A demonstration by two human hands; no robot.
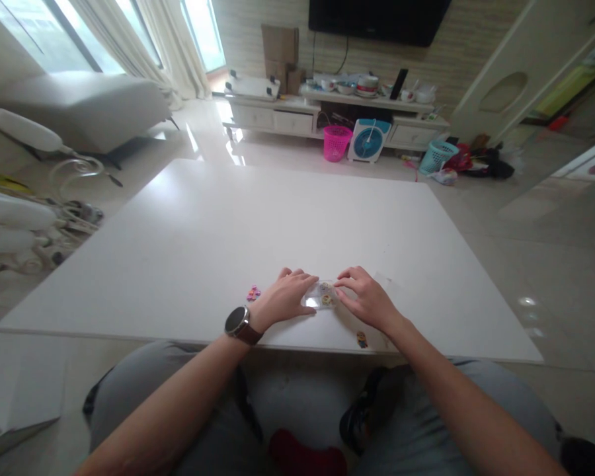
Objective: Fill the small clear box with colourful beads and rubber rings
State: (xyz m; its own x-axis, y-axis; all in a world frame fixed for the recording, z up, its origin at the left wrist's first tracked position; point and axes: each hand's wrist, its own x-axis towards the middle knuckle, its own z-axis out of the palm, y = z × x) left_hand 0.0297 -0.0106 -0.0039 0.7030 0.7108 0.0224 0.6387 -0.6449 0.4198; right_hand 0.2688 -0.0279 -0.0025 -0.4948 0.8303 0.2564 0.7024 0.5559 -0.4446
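A small clear plastic box (313,302) rests on the white table (258,225) near its front edge. Several small yellowish pieces (326,299) show in its right part. My left hand (291,295), a watch on its wrist, grips the box from the left between thumb and fingers. At the box's right side, my right hand (361,296) has its bent fingers and thumb closed on the edge. Small pink and orange pieces (253,293) lie left of my left hand. Below my right hand, by the table edge, is a small yellow and blue cartoon figure (361,340).
A faint transparent piece (387,280) lies on the table to the right of my right hand. Beyond the table stand a pink basket (336,143), a blue box fan (369,140) and a light blue basket (439,157), before a low cabinet (293,121).
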